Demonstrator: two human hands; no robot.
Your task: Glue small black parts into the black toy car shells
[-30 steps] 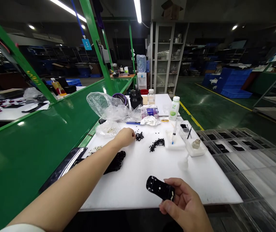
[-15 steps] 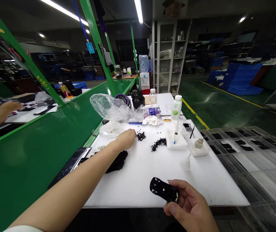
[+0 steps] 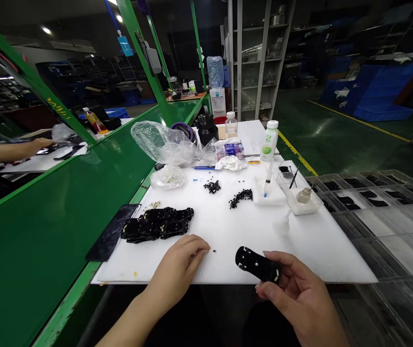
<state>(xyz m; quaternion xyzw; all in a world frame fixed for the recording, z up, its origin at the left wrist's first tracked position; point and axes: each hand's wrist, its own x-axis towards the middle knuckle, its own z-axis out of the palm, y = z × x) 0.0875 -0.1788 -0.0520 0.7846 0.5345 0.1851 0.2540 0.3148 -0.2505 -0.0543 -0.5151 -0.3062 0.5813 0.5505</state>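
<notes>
My right hand point(image 3: 295, 289) grips a black car-shaped plastic shell point(image 3: 257, 265) by its near end, thumb below and fingers behind. The shell has small holes, white marks at its far end and a pale piece near my fingers. My left hand point(image 3: 182, 262) rests low over the white work surface, its thumb and fingertips pressed together; whatever is between them, if anything, is hidden. Just beyond those fingertips lies a tiny black piece point(image 3: 214, 250). Several similar black shells point(image 3: 157, 224) are stacked to the left. Two piles of tiny black parts, one nearer the middle point(image 3: 212, 186) and one curved point(image 3: 241, 197), lie farther back.
At the back stand a plastic bag point(image 3: 163, 144), a tissue pack point(image 3: 230, 148) and a white bottle point(image 3: 269, 140). A syringe point(image 3: 267, 180) and a clear tray point(image 3: 302, 205) are at right. Compartment trays point(image 3: 368, 212) lie beyond. Across the green partition point(image 3: 65, 217), another person's arm reaches.
My left hand has come back from the small-parts pile toward me. A tiny black piece now shows by its fingertips. My right hand still holds the shell; the view has tilted down.
</notes>
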